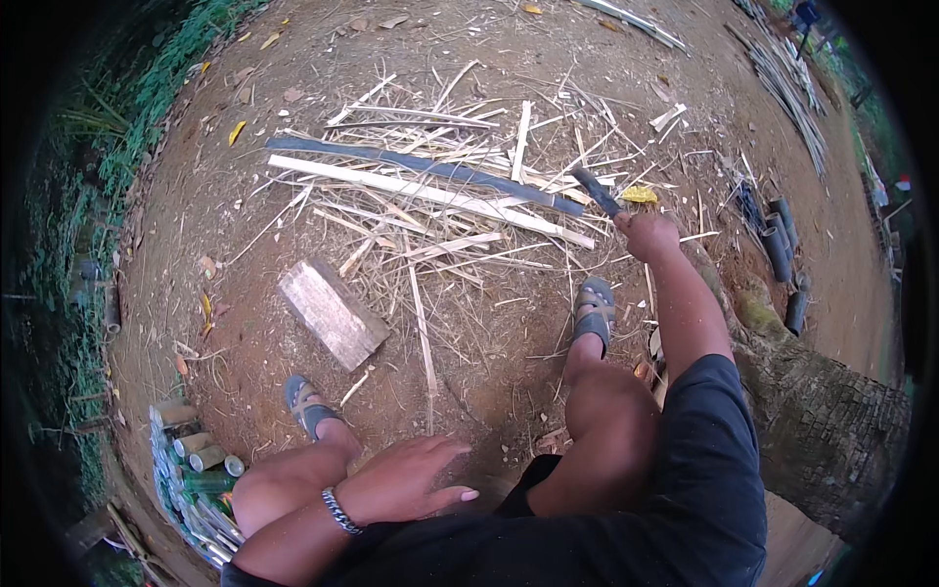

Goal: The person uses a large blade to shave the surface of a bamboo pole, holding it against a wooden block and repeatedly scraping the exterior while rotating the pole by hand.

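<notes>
Brown earthen ground (469, 372) is supporting my sandalled feet (595, 311). Before me, pale slivers (422, 323) are lying scattered, with a long dark strip (421, 164) and a long pale strip (391, 189) among them; a wooden block (333, 311) is resting nearer, and dark tubes (775, 252) are lying rightward.

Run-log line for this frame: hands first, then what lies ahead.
right hand: gripping dark blade | left hand: open, nothing visibly held | ahead: pale strip, dark strip, wooden block

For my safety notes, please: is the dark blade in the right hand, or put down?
In the right hand: the hand is closed in a fist, with the dark blade sticking out past it.
</notes>
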